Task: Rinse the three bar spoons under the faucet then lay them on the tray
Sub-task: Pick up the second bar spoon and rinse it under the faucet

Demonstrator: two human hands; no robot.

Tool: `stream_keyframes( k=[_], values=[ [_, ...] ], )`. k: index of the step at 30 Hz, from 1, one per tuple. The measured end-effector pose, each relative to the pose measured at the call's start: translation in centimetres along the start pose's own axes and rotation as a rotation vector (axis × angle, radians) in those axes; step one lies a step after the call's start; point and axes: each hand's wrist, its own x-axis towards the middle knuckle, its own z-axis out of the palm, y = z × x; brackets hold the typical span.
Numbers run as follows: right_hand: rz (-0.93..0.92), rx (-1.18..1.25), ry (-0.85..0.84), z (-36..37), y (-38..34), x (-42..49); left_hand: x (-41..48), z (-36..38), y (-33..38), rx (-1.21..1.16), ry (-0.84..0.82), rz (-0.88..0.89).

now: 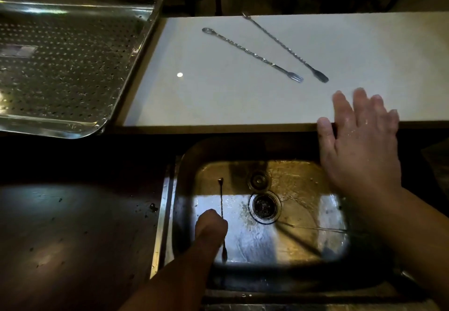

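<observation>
While our left hand (211, 225) hangs over the sink (303, 245), these are the things we see.

Left hand: curled into a loose fist, pinching the twisted stem of one bar spoon (221, 210) near its middle.

Held spoon: its long axis runs almost straight away from us, one end pointing toward the far wall of the basin, the other end below our fist, toward the near rim. It hangs left of the drain (265, 206). In the dim light we cannot tell which end is the bowl.

Right hand (359, 140): spread flat and wet, fingers apart, gripping nothing; the fingers lie over the near edge of the white surface (218, 101), the palm above the sink's right side.

Second spoon (252, 54): lying on the white surface, long axis diagonal, bowl end pointing far-left, fork end pointing near-right.

Third spoon (285, 47): lying just right of the second, also diagonal, far end at the back edge of the surface, its broader end near-right. The two near ends lie close together but apart.

Tray (136, 50): perforated metal, at the far left, beside the white surface; we see no spoon on it.
</observation>
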Motion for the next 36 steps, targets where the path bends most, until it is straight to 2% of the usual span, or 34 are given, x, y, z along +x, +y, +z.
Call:
stream_keyframes(
  k=[4, 7, 12, 14, 16, 20, 26, 28, 32, 34, 36],
  values=[
    [0.001, -0.003, -0.001, 0.3, 0.0, 0.0, -1.3, -0.9, 0.5, -0.036, 0.036, -0.022],
    [0.018, -0.019, -0.029, 0.1, -0.4, -0.1, -5.3, -3.7, 3.1, -0.142, 0.139, 0.158],
    [0.047, 0.014, -0.056, -0.7, -0.9, -0.1, -14.9, -13.3, 10.3, -0.315, 0.521, 0.548],
    [0.053, 0.026, -0.073, -1.0, -0.9, -0.2, -17.2, -18.3, 13.5, -0.346, 0.655, 0.642],
    [0.047, 0.037, -0.086, -1.3, -0.9, -0.2, -17.8, -23.5, 17.0, -0.338, 0.738, 0.657],
    [0.037, 0.046, -0.111, -2.0, -0.8, -0.1, -14.7, -31.3, 23.6, -0.171, 0.628, 0.467],
    [0.041, 0.063, -0.118, -1.9, -0.5, 0.2, -9.9, -34.4, 27.4, 0.177, 0.504, 0.345],
    [0.041, 0.072, -0.117, -1.7, -0.4, 0.4, -8.3, -35.0, 27.4, 0.125, 0.371, 0.243],
    [0.042, 0.084, -0.117, -1.5, -0.3, 0.5, -5.9, -35.4, 26.5, -0.147, 0.089, 0.069],
    [0.043, 0.08, -0.118, -1.5, -0.4, 0.5, -6.1, -35.5, 25.2, -0.223, 0.057, 0.038],
    [0.045, 0.073, -0.111, -1.6, -0.5, 0.5, -6.9, -35.7, 23.9, -0.201, 0.121, 0.066]
  ],
)
